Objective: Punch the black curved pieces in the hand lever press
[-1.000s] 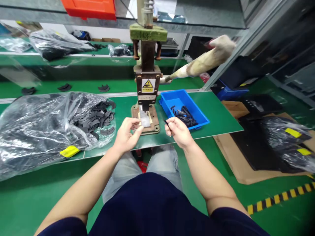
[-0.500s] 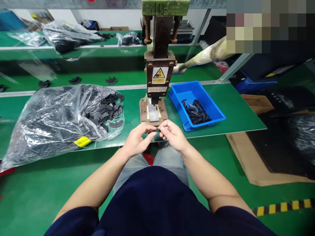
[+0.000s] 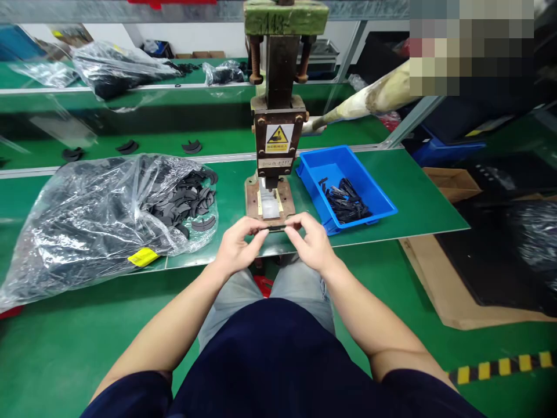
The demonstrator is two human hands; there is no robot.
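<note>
My left hand (image 3: 237, 247) and my right hand (image 3: 311, 244) are close together at the near edge of the green bench, each pinching one end of a small black strip (image 3: 275, 229). They are just in front of the base plate (image 3: 270, 202) of a hand press (image 3: 278, 128), which stands upright with a yellow warning label on it. The fingers of both hands are curled in a pinch.
A clear plastic bag (image 3: 87, 215) of black curved pieces lies to the left, with pieces spilling from its mouth. A blue bin (image 3: 346, 186) holding black strips sits to the right of the press. The press lever (image 3: 369, 98) sticks out to the right. Cardboard (image 3: 456, 290) lies on the floor.
My right hand brought the black strip in from the right and both hands came together on it. Since then they have spread slightly apart along it. The view shifted upward.
</note>
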